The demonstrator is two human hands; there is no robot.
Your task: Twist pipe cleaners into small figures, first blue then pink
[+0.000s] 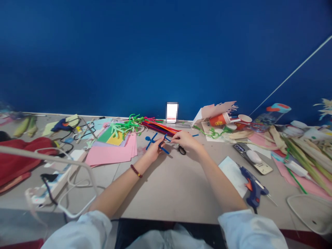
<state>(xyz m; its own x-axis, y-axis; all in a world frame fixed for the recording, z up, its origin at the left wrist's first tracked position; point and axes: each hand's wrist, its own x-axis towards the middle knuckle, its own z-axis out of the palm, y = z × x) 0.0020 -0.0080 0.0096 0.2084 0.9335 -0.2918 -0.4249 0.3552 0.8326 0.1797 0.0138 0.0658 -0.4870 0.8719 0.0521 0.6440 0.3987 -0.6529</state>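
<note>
Both of my hands reach to the middle of the grey table [166, 186]. My left hand [155, 149], with a red bead bracelet on its wrist, is closed in a pinch on a blue pipe-cleaner figure [155, 141] that lies on the table. My right hand [186, 140] is curled, fingertips pinching the right end of the same blue pipe cleaner. Black scissors [182, 150] lie just under my right hand. Behind the hands lies a bundle of coloured pipe cleaners [158, 127].
Pink and coloured paper sheets [114, 148] lie at the left, with a power strip and white cables [55, 183]. A blue glue gun [252, 188], a phone [252, 159], a red paper cup [219, 119] and dried husks [308, 152] fill the right side. A red cloth [18, 157] is far left.
</note>
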